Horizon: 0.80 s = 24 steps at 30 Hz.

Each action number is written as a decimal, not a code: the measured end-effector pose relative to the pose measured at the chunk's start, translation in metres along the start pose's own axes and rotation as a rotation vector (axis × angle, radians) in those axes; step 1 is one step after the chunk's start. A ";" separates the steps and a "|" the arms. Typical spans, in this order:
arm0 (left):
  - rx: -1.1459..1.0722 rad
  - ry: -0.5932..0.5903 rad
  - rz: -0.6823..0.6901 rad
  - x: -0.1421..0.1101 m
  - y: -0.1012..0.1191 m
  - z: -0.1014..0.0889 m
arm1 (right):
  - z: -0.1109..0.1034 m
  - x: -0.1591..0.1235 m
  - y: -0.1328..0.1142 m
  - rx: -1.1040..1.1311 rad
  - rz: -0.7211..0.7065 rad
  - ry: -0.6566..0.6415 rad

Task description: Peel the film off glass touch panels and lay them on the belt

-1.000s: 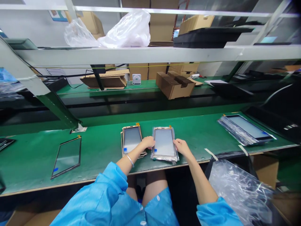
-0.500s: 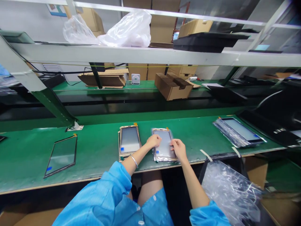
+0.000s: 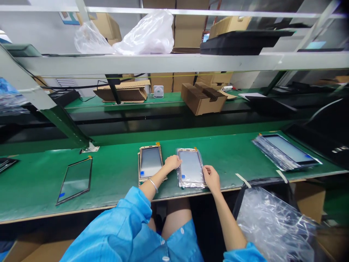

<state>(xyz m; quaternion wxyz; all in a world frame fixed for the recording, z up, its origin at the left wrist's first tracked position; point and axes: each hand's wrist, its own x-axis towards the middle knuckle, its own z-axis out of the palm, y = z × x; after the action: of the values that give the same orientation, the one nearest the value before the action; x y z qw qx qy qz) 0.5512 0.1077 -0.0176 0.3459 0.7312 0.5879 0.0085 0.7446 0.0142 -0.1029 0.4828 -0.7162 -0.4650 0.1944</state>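
"What's lying on that long green-topped bench (image 3: 117,185) of yours?"

"Straight ahead of you, mid-frame, a stack of gold-edged glass panels (image 3: 150,162), and just to its right, a panel in a clear plastic sleeve (image 3: 191,167)."

"And out to your sides?"

"Lower left of the frame, a dark-framed glass panel (image 3: 75,181) lies by itself, with a dark panel (image 3: 5,163) cut off at the far left edge. Toward the right end, you've got a bagged stack of panels (image 3: 283,151). Pale tape strips (image 3: 243,180) lie at the front edge."

"Anything at the back?"

"A metal bracket (image 3: 89,148), left of centre, at the foot of a green post."
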 end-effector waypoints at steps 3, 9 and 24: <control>-0.119 0.005 0.002 0.000 -0.001 -0.001 | 0.001 -0.005 0.002 -0.007 -0.045 0.007; -0.602 0.020 0.045 -0.004 0.022 -0.008 | 0.005 -0.010 0.001 -0.032 -0.152 0.030; -1.847 -0.300 -0.140 -0.073 0.032 0.022 | -0.027 -0.070 -0.078 -0.372 -0.808 -0.259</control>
<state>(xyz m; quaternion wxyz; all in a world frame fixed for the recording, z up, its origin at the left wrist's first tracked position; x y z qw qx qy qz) 0.5653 0.0316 0.0105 0.8613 0.1235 0.3401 0.3569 0.6924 -0.0513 -0.0344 0.3212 -0.5219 -0.7902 -0.0083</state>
